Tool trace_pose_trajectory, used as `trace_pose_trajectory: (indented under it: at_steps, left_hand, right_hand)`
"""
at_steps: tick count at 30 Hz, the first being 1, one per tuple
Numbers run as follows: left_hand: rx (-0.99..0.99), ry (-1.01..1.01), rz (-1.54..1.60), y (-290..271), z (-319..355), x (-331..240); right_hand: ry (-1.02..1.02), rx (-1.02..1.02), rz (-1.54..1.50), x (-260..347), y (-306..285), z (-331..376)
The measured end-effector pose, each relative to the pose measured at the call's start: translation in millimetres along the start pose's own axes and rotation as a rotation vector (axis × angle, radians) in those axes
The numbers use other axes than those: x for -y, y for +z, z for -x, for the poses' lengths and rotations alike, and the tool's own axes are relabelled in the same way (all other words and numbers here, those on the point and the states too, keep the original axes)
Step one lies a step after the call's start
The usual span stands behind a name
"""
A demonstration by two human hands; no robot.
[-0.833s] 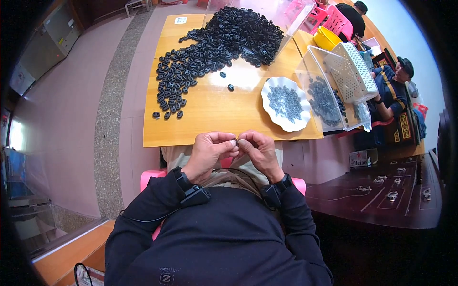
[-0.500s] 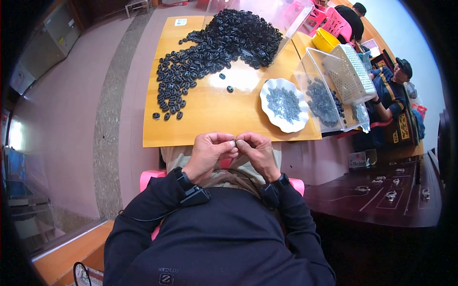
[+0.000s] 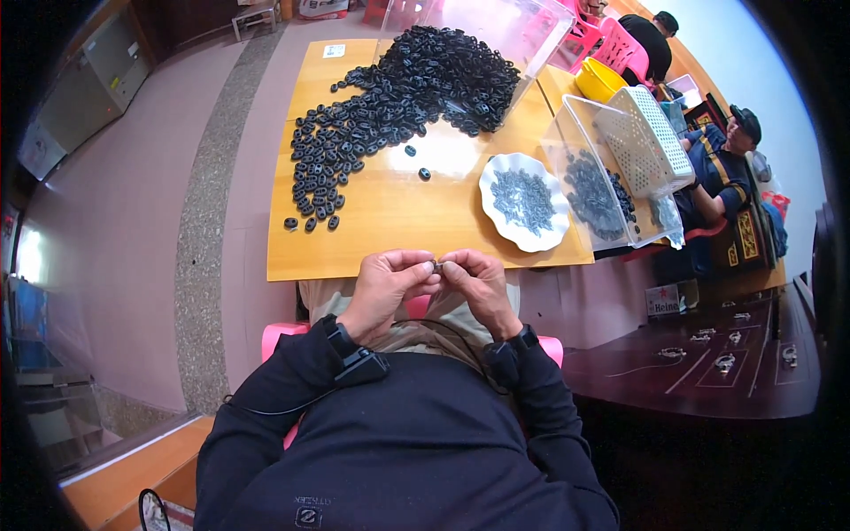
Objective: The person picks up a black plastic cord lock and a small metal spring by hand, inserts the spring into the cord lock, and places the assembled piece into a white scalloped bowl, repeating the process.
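Note:
Just off the near table edge, my left hand (image 3: 382, 288) and my right hand (image 3: 485, 288) meet fingertip to fingertip. Both are closed in a pinch on a small dark piece (image 3: 436, 265), mostly covered by the fingers, so its kind cannot be made out. Ahead on the table, a heap of black oval pieces with two holes (image 3: 443, 80) spreads toward the left edge. Two single oval pieces lie apart from it, one of them a black oval piece (image 3: 424, 173) nearer me. Right of my hands, a white scalloped plate (image 3: 542, 243) holds many tiny grey parts (image 3: 522, 199).
On the wooden table (image 3: 381, 239), a clear plastic bin (image 3: 567, 133) with dark pieces stands at the right. A white perforated basket (image 3: 651, 137) rests over it, near a yellow bowl (image 3: 600, 80). A seated person (image 3: 722, 164) is at the far right. Pink chairs (image 3: 620, 44) stand behind.
The view has shifted slightly, so the table sits a little lower. My hands keep the same pinch, with hardly any movement of the fingers.

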State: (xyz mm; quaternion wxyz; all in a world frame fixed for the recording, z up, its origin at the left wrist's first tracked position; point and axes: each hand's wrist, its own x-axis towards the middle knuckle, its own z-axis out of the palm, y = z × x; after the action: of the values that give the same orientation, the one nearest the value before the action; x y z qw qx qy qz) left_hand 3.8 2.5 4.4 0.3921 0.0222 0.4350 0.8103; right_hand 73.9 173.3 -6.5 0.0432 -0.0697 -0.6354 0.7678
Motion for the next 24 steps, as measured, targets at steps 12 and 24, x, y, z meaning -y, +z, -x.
trace_pose_trajectory:
  at_steps: [12, 24]
  left_hand:
    - [0.018, -0.010, -0.025, -2.1, 0.1, -0.5]
    - [0.011, -0.019, -0.041, -0.5, 2.4, -1.2]
  right_hand:
    - [0.007, 0.023, 0.057, 1.2, -3.4, -0.4]
    - [-0.033, -0.001, 0.179, 1.7, 3.5, 0.4]
